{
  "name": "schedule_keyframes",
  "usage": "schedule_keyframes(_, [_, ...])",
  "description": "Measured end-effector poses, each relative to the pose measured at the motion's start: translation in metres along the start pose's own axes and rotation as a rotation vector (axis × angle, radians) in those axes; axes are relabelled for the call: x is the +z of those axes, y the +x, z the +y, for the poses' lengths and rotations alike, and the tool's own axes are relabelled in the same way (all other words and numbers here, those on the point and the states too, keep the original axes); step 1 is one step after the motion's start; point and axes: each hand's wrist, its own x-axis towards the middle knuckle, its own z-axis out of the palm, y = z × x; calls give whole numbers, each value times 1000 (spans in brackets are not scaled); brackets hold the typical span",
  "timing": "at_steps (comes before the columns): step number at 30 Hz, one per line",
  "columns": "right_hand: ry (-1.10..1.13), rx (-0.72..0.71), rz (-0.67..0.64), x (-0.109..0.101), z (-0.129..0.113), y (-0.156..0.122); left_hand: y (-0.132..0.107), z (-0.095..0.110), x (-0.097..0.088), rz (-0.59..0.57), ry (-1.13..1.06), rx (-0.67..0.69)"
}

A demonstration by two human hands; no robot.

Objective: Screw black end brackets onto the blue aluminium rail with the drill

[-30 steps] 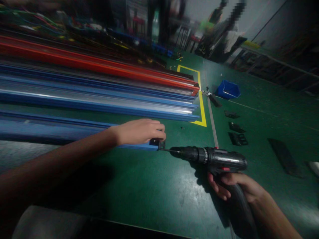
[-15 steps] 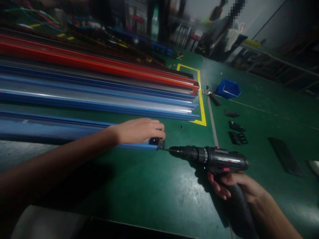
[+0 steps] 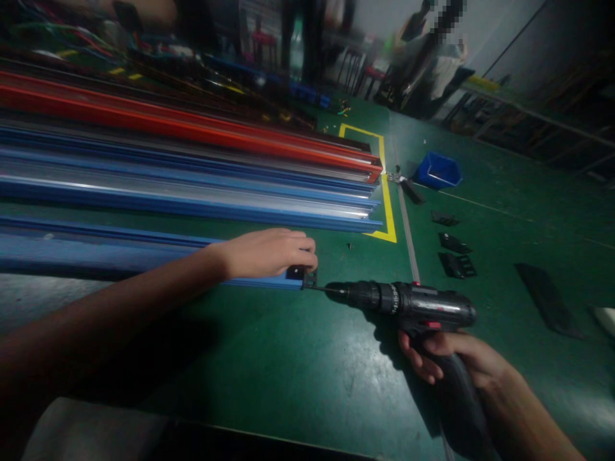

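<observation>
My right hand (image 3: 451,355) is wrapped round the handle of a black cordless drill (image 3: 427,304), which points left. Its thin bit reaches a black end cap (image 3: 310,279) at the end of a blue metal profile (image 3: 259,280). Over that same end, my left hand (image 3: 291,251) is closed with curled fingers pressing the end cap against the profile. The fingertips partly cover the cap. The exact spot where the bit meets the cap is too small to make out.
Behind lie several blue profiles (image 3: 240,205) and a red one (image 3: 216,121). Rightward are a blue bin (image 3: 438,171), a hand tool with a dark handle (image 3: 410,191), black end caps (image 3: 456,265) and a dark flat strip (image 3: 548,298). People and stools stand in the background.
Both hands, the drill and the profile hold nearly the same position. The whole view has shifted very slightly. At the top left, a blurred arm of another person has come into view.
</observation>
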Motion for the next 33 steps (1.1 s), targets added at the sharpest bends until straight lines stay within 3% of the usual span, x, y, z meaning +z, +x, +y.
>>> schedule_keyframes(33, [25, -15, -49, -5, 2, 0, 0, 1, -1, -4, -4, -9])
